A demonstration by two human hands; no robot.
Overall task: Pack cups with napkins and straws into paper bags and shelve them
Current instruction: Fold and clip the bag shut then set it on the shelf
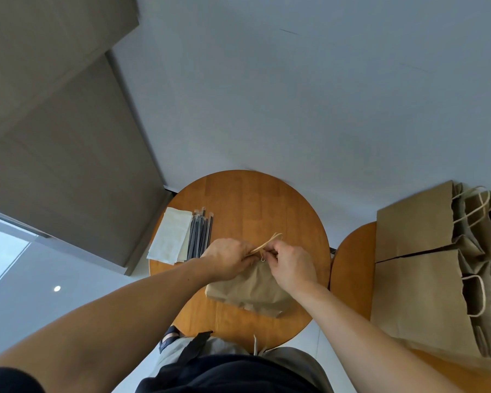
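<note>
Both hands are pinching the gathered top of a brown kraft paper bag (250,290): the left hand (229,258) is closing its fingertips on the folded mouth from the left, while the right hand (291,265) is pressing in from the right, thumb and forefinger working at a small metal clip (263,259) that seems to be hanging at the fold. The pale twisted-paper handles (268,243) are poking up and away between the two hands. The bag is lying on its side near the front of the round wooden table (244,199), its base pointing toward the person. To close it well, the fold should probably be held flat and tight by the left fingers while the right seats the clip squarely over all the layers, keeping the handles free. Both forearms are reaching forward and converging, wrists bent slightly downward. Beyond the left hand, a stack of white paper napkins (172,235) is lying just beside a row of dark wrapped straws (200,235). Well apart on the right, more brown handled paper bags (425,268) are lying stacked on a second wooden table (352,268).
</note>
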